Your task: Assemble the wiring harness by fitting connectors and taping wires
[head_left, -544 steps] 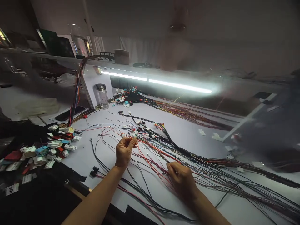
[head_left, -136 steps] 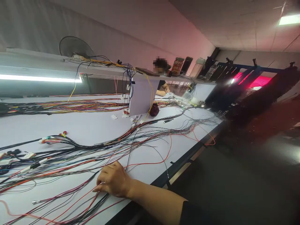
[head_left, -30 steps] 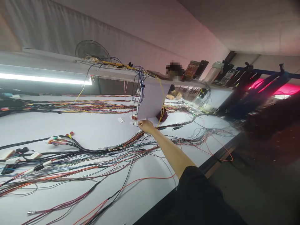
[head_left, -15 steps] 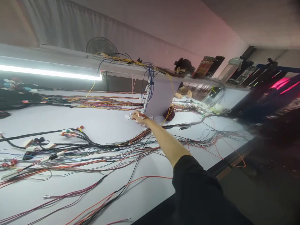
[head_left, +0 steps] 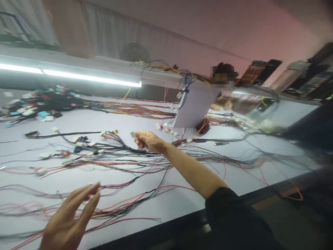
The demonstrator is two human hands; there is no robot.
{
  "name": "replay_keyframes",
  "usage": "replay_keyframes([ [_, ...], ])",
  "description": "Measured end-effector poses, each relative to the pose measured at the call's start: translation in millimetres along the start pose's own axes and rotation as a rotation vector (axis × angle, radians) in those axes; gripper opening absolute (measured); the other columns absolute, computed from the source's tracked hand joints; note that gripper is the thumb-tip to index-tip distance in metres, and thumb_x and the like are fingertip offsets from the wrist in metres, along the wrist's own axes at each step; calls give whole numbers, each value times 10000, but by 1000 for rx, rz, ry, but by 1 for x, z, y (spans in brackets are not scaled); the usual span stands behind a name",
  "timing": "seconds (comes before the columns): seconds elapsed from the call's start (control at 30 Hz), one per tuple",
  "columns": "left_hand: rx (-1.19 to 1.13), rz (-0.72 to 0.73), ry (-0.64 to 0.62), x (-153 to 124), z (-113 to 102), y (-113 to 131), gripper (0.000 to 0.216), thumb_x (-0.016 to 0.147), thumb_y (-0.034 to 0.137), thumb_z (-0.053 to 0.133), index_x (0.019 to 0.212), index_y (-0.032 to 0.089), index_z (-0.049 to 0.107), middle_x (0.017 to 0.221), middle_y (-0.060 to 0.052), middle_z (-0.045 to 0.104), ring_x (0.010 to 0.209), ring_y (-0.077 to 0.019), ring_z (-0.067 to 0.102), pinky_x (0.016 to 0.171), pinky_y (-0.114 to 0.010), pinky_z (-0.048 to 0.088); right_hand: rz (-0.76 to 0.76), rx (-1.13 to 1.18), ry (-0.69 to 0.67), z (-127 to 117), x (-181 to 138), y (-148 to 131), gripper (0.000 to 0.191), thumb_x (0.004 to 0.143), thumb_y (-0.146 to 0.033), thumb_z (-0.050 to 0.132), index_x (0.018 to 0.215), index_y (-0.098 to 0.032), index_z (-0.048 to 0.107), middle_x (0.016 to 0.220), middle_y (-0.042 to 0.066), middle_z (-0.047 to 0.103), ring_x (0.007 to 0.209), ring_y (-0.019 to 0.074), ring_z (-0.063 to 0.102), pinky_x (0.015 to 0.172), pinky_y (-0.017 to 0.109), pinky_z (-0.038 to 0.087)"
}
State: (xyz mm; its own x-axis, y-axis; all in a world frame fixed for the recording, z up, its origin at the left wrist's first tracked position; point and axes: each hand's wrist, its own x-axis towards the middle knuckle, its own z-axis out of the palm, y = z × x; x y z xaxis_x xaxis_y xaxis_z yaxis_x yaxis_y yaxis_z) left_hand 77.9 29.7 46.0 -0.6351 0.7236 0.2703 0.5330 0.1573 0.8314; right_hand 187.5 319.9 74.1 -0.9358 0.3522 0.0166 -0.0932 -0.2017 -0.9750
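Note:
My right hand (head_left: 151, 140) reaches out over the white tabletop (head_left: 104, 121), its fingers pinched on a small white plastic connector (head_left: 132, 134). The black-sheathed wire harness (head_left: 122, 145) runs just below that hand. At the lower left, my left hand (head_left: 70, 218) is raised with fingers extended, over loose red and black wires (head_left: 122, 208); nothing shows in its grasp. More white and red connectors (head_left: 166, 127) lie beyond my right hand, by the foot of an upright white panel (head_left: 195, 104).
A heap of connectors (head_left: 47, 104) sits at the back left, its long wires running rightward. A lit tube (head_left: 91, 78) hangs under the shelf. Another person's hands (head_left: 221, 104) are visible behind the panel. The table's dark front edge (head_left: 156, 231) crosses the bottom.
My right hand has come back from the panel's foot toward the harness with a white connector. My left hand has entered at the lower left. The view has turned leftward.

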Motion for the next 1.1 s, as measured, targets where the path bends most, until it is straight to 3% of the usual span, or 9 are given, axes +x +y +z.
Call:
replay_keyframes([
  [0.13, -425, -303, -16, 26, 13, 11, 496, 738, 463, 728, 1169, 226, 661, 1113, -52, 699, 1040, -252, 625, 909, -380, 507, 82, 203, -129, 67, -12, 34, 429, 824, -560, 643, 761, -169, 479, 656, -55, 464, 527, 51, 387, 540, 218, 353],
  [0.23, -657, -331, -30, 30, 19, 8, 488, 746, 394, 748, 1178, 188, 656, 1088, -75, 689, 1004, -214, 624, 891, -317, 494, 120, 260, -176, 105, -20, 48, 441, 806, -576, 655, 779, -159, 511, 641, -59, 467, 509, 49, 386, 533, 218, 341],
  [0.33, -786, -292, -80, 23, 15, 4, 342, 783, 338, 727, 1078, 170, 691, 905, -47, 693, 843, -174, 629, 802, -300, 510, 143, 255, -161, 131, -25, 57, 468, 802, -611, 632, 756, -159, 519, 609, -58, 480, 482, 52, 392, 509, 219, 319],
  [0.47, -795, -261, -37, 13, 2, -3, 178, 774, 294, 739, 908, 179, 718, 755, -14, 664, 705, -150, 603, 704, -286, 510, 122, 125, -97, 149, -28, 68, 509, 843, -649, 542, 763, -146, 565, 688, -11, 569, 511, 65, 459, 523, 229, 323],
  [0.6, -761, -275, 10, 8, -11, -14, 230, 737, 296, 771, 936, 185, 741, 785, -27, 688, 723, -162, 610, 715, -295, 513, 116, 110, -93, 162, -30, 78, 471, 855, -608, 564, 801, -141, 599, 715, 0, 575, 591, 81, 496, 583, 236, 343],
  [0.8, -765, -316, -91, -1, -26, -19, 299, 765, 306, 744, 1048, 208, 742, 1013, -71, 721, 1003, -241, 627, 906, -347, 488, 264, 340, -108, 181, -33, 79, 464, 809, -616, 623, 738, -173, 504, 578, -67, 454, 468, 51, 330, 496, 220, 254],
  [0.9, -829, -356, -96, -5, -28, -19, 302, 763, 305, 748, 1051, 216, 743, 1025, -65, 720, 1089, -238, 599, 993, -344, 435, 331, 453, -105, 187, -37, 76, 435, 824, -586, 625, 745, -184, 481, 531, -93, 384, 440, 44, 242, 478, 212, 218],
  [1.0, -896, -419, -71, -7, -28, -18, 334, 751, 307, 761, 1072, 218, 734, 879, -38, 717, 998, -197, 624, 1010, -326, 414, 385, 545, -143, 191, -41, 76, 405, 856, -545, 608, 737, -178, 482, 524, -95, 382, 421, 35, 225, 464, 197, 224],
  [1.1, -962, -484, -104, -10, -28, -19, 387, 736, 314, 774, 1105, 210, 717, 699, -4, 662, 810, -172, 642, 937, -346, 472, 402, 527, -147, 194, -44, 81, 426, 848, -569, 606, 739, -169, 506, 515, -83, 438, 393, 36, 311, 449, 190, 282],
])
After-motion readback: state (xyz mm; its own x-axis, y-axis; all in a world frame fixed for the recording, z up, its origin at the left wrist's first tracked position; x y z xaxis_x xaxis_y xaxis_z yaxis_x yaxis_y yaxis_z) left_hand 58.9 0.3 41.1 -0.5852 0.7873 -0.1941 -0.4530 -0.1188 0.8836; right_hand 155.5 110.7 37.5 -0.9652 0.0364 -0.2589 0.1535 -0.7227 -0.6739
